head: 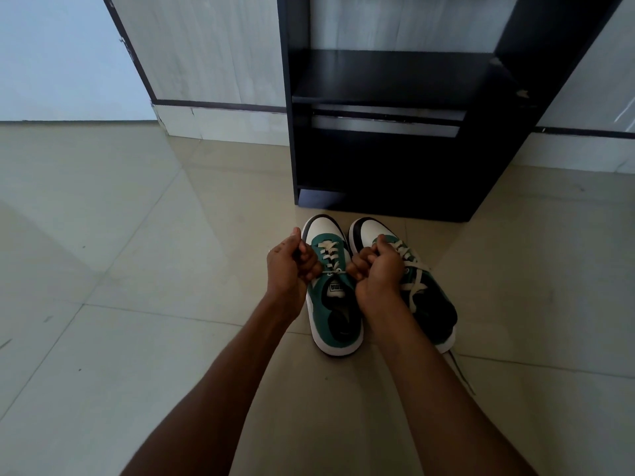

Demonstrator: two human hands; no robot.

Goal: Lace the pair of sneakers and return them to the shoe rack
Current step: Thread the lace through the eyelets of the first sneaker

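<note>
Two green, white and black sneakers stand side by side on the tiled floor, toes toward the rack. The left sneaker (335, 304) has its cream lace (329, 253) crossed up the eyelets. My left hand (290, 261) and my right hand (376, 266) are each closed on one end of that lace, which is stretched taut between them across the top of the tongue. My right hand and forearm cover part of the right sneaker (429, 297), whose lace ends lie loose and trail onto the floor (462, 372). The black shoe rack (388, 87) stands just beyond the toes, with its shelves bare.
Glossy beige floor tiles (137, 269) spread to the left and right of the shoes. A pale wall panel with a dark trim strip (220, 105) runs behind the rack. A lighter wall surface (62, 56) fills the far left.
</note>
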